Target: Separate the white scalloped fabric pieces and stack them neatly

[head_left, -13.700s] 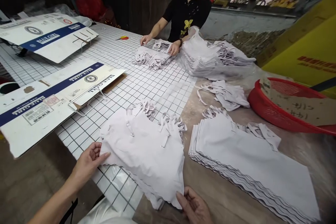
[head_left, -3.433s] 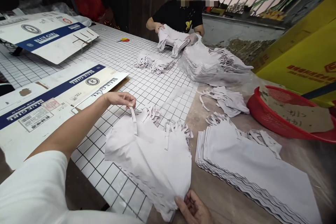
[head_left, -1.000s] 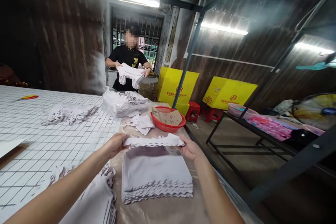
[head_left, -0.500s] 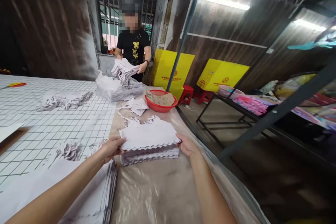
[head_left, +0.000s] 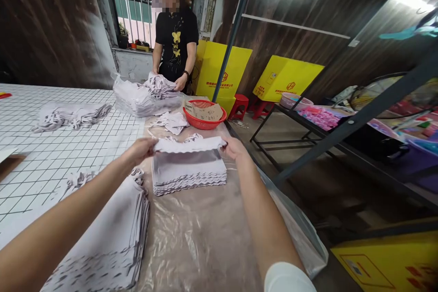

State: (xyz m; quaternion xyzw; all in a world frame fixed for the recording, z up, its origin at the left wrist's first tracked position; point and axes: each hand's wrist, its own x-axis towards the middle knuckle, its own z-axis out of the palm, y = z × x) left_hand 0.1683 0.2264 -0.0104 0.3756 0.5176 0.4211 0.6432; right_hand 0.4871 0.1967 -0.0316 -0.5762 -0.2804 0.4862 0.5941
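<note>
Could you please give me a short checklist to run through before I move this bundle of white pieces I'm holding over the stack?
1. Left hand grip on the bundle: ok, closed on its left end.
2. Right hand grip: ok, closed on the right end.
3. Bundle clear of the stack below: ok, a gap shows between them.
4. Bundle held level: ok, roughly flat between the hands.
5. Red basket out of the way: ok, it sits farther back on the table.
6. Number of pieces in the bundle: cannot tell.
</note>
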